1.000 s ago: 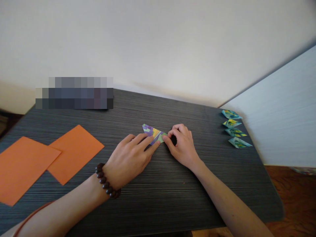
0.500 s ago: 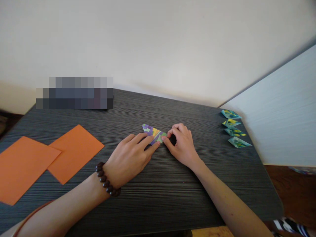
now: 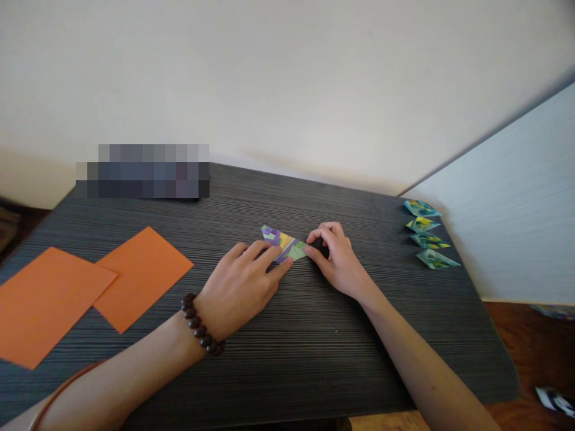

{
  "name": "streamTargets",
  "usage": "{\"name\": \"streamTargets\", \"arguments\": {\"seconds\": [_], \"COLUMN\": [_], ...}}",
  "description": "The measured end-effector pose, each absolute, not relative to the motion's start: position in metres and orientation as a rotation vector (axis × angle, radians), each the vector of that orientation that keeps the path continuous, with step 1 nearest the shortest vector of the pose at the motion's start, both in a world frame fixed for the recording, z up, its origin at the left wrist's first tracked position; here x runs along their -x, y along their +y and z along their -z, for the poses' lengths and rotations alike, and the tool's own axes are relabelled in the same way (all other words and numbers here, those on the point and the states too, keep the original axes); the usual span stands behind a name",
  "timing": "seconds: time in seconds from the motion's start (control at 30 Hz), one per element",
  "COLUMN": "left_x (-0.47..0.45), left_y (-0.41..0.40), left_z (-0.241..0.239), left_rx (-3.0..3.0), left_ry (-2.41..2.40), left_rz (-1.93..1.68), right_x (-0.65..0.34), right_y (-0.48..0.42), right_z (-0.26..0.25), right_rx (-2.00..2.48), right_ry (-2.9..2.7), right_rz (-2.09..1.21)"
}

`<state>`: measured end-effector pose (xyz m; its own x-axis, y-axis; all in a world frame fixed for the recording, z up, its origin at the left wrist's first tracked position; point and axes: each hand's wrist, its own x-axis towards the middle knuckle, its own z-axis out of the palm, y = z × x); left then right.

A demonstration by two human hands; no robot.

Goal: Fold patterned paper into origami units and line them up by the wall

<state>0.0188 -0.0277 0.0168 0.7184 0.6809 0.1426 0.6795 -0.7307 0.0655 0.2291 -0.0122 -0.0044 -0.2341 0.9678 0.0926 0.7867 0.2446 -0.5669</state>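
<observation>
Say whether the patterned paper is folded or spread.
Folded: the patterned paper is a pointed wedge, pinned by the left hand, right hand at its tip.

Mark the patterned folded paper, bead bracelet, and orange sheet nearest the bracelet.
Multicoloured patterned folded paper (image 3: 284, 242): head view, exposed middle.
Dark bead bracelet (image 3: 200, 331): head view, middle beads.
Orange paper sheet (image 3: 144, 275) nearest that bracelet: head view, centre.

On the counter (image 3: 314, 359), a folded paper piece (image 3: 284, 242) lies in the middle, between the left hand (image 3: 238, 287) and the right hand (image 3: 339, 260), both touching it. Two overlapping paper sheets (image 3: 144, 272) lie far left. Four folded paper pieces (image 3: 427, 240) line the right edge.
</observation>
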Motion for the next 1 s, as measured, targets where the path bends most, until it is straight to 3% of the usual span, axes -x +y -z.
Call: {"name": "streamTargets", "arguments": {"seconds": [0.23, 0.53, 1.0], "left_x": [-0.020, -0.018, -0.016], "left_y": [-0.028, -0.029, -0.028], "left_z": [-0.018, -0.017, -0.014], "left_rx": [-2.905, -2.881, -2.912], "left_ry": [1.144, 1.165, 1.142], "left_rz": [-0.226, -0.215, -0.287], "right_x": [-0.219, -0.231, -0.238], "right_y": [-0.015, -0.009, -0.010], "right_z": [0.009, 0.004, 0.003], "right_rx": [1.659, 1.582, 1.497], "right_ry": [-2.058, -2.075, -2.100], "right_rz": [-0.400, -0.597, -0.638]}}
